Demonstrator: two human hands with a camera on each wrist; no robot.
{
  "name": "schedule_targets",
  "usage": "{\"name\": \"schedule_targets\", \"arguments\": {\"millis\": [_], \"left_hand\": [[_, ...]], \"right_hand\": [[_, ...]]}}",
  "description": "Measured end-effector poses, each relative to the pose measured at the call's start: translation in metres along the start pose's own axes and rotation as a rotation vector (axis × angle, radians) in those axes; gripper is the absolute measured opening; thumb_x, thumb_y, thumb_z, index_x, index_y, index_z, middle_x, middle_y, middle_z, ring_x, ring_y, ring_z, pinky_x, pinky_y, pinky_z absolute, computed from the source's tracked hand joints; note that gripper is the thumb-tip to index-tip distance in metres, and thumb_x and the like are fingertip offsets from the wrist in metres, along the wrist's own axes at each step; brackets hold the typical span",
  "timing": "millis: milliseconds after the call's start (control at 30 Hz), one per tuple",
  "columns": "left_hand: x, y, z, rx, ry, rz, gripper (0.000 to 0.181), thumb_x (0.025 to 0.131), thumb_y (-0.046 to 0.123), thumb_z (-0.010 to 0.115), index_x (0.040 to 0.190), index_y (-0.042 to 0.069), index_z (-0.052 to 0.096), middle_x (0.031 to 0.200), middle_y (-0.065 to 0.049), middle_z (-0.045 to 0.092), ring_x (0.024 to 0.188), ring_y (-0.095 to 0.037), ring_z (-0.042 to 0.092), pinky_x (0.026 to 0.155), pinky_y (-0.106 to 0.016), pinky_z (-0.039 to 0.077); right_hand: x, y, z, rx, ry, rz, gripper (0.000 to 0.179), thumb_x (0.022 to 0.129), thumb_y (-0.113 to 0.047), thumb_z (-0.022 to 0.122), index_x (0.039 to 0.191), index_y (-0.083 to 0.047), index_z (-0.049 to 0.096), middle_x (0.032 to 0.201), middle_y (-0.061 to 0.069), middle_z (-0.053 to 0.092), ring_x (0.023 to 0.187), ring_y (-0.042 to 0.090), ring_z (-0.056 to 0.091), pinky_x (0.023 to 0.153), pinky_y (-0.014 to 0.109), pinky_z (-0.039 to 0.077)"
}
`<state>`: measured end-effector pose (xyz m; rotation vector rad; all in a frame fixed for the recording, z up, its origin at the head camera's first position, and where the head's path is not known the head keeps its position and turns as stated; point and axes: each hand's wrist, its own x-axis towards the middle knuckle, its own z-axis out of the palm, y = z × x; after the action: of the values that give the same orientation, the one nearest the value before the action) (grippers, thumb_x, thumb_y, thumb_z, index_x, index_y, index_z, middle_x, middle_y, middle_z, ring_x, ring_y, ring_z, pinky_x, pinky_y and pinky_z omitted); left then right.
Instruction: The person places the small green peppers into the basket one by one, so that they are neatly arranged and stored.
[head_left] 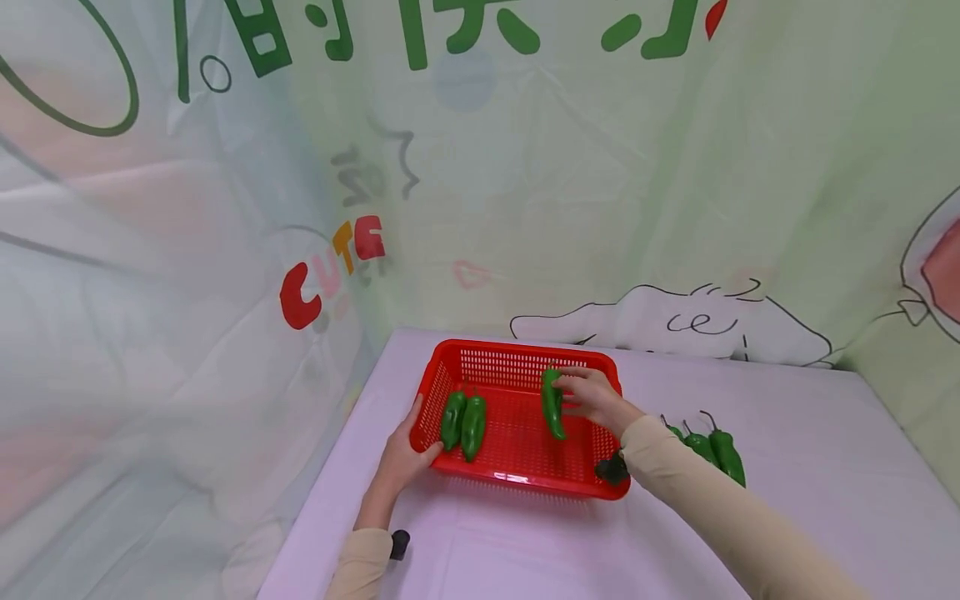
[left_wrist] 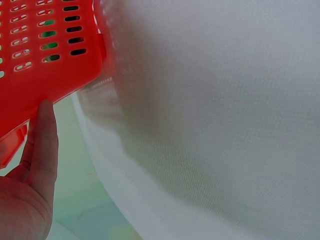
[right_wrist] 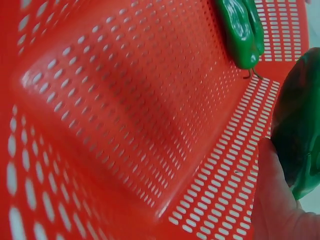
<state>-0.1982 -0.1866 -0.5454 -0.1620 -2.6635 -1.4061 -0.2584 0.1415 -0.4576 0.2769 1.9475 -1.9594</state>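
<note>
A red plastic basket (head_left: 517, 478) with slotted walls stands on the table. At its left corner my left hand (head_left: 400, 457) grips the rim, thumb on the inner side and fingers along the outside. Two green peppers (head_left: 473, 427) lie side by side in the left part of the basket. Over the right part, my right hand (head_left: 592, 396) holds another green pepper (head_left: 552, 408) between thumb and fingers. The right wrist view shows this pepper (right_wrist: 300, 120) at its right edge, above the slotted basket wall (right_wrist: 215, 185).
Several green peppers (head_left: 726, 454) with stems lie on the table right of the basket, partly hidden by my right sleeve (head_left: 675, 475). A pale cloth covers the table (head_left: 810, 442). Printed curtains (head_left: 525, 208) hang behind it and at the sides.
</note>
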Motion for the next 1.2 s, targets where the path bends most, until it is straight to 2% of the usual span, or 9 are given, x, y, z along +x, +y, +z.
{"name": "schedule_targets", "arguments": {"millis": [133,367,533,833,1000,1200], "left_hand": [[0.001,-0.002,-0.001,0.007,0.005,-0.004,0.088,0.080,0.020,0.071,0.157,0.014,0.028,0.147,-0.020,0.047,0.127,-0.039,0.051,0.099,-0.056,0.046],[0.001,-0.006,0.001,-0.013,0.006,0.003,0.088,0.080,0.020,0.071,0.157,0.013,0.028,0.148,-0.019,0.045,0.128,-0.038,0.049,0.100,-0.056,0.045],[0.000,-0.005,0.000,-0.016,0.005,-0.023,0.088,0.081,0.019,0.071,0.157,0.016,0.027,0.150,-0.018,0.044,0.130,-0.038,0.048,0.100,-0.056,0.045],[0.001,-0.007,0.001,-0.014,0.007,-0.010,0.088,0.080,0.020,0.070,0.157,0.015,0.028,0.148,-0.019,0.046,0.127,-0.037,0.051,0.099,-0.055,0.047],[0.001,-0.006,0.001,-0.003,0.008,-0.020,0.088,0.080,0.019,0.071,0.157,0.016,0.028,0.149,-0.018,0.045,0.129,-0.037,0.049,0.100,-0.056,0.045],[0.003,-0.004,0.001,0.017,0.010,-0.011,0.087,0.081,0.020,0.070,0.157,0.016,0.028,0.148,-0.017,0.046,0.129,-0.035,0.050,0.101,-0.055,0.045]], "right_hand": [[0.008,0.006,0.012,0.031,0.006,0.019,0.051,0.100,-0.009,0.052,0.147,0.005,0.038,0.135,0.026,0.049,0.114,0.040,0.056,0.100,0.058,0.044],[0.024,0.014,0.031,0.054,0.011,0.040,0.049,0.099,-0.009,0.053,0.145,0.005,0.041,0.136,0.026,0.049,0.116,0.042,0.055,0.099,0.059,0.045],[0.030,0.015,0.038,0.060,0.018,0.038,0.048,0.099,-0.008,0.053,0.144,0.006,0.043,0.136,0.026,0.049,0.117,0.042,0.055,0.099,0.060,0.044],[0.038,0.018,0.044,0.032,0.032,0.056,0.048,0.097,-0.005,0.055,0.143,0.005,0.044,0.137,0.027,0.049,0.118,0.042,0.056,0.097,0.057,0.047],[0.045,0.022,0.052,-0.007,0.010,0.028,0.050,0.095,-0.004,0.056,0.142,0.008,0.042,0.133,0.028,0.050,0.108,0.039,0.061,0.092,0.054,0.052],[0.050,0.024,0.065,-0.049,-0.008,0.009,0.050,0.093,-0.003,0.058,0.139,0.010,0.045,0.115,0.020,0.061,0.085,0.026,0.064,0.080,0.048,0.056]]}}
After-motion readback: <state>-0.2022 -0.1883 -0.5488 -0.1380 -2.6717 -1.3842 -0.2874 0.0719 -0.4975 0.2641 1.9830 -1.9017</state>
